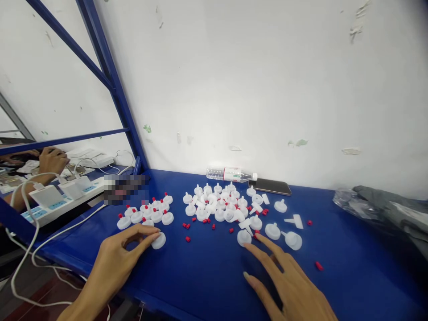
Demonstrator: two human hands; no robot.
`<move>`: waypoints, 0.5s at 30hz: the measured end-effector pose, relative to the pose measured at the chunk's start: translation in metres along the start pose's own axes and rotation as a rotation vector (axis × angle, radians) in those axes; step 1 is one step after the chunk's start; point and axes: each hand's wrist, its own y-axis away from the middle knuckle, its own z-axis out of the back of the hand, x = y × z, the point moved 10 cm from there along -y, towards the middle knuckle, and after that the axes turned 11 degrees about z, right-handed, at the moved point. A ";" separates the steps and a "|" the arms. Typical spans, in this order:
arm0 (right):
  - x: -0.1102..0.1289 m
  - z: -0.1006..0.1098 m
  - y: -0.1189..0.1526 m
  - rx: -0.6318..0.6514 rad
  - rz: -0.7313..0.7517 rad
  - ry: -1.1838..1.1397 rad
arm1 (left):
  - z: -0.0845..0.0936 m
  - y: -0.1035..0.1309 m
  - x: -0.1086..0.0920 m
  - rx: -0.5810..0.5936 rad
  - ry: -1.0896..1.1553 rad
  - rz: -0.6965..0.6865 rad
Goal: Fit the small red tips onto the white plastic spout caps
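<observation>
- My left hand [115, 256] pinches one white cap [159, 242] near its edge; its stem direction I cannot tell.
- My right hand [289, 276], fingers spread, is nearer to another white disc [244, 238], at its fingertips.
- Beyond, between both hands, lies the white pile [220, 215].

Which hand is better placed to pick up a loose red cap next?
Probably the right hand: it is close beside a red cap, while the left hand grips a white lid.
</observation>
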 end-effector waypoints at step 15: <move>0.028 -0.023 -0.009 0.075 0.249 0.137 | -0.009 0.046 -0.074 -0.183 -0.226 -0.600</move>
